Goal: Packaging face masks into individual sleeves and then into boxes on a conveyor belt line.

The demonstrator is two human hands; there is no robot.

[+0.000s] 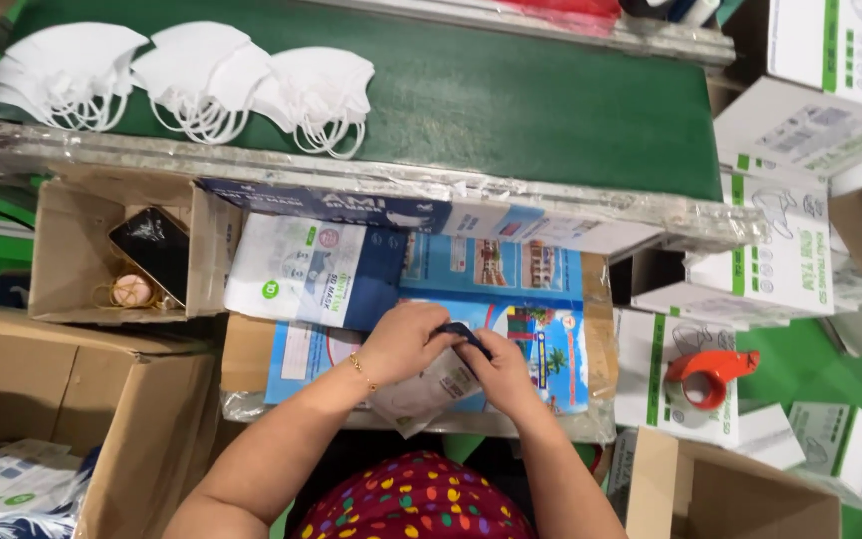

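Note:
My left hand [403,339] and my right hand [499,371] meet over a blue printed board, both gripping a clear plastic pouch [429,391] with a dark blue top edge and white masks inside. A thin bracelet is on my left wrist. Flat white and blue mask pouches [303,269] lie just beyond my left hand. Three fanned stacks of white face masks [202,80] rest on the green conveyor belt [511,90] at the far left.
A small open carton [62,289] at left holds a black phone [152,250] and a round item. Large brown cartons [102,389] stand lower left. White and green mask boxes [780,250] pile at right, with an orange tape dispenser [705,374] on one.

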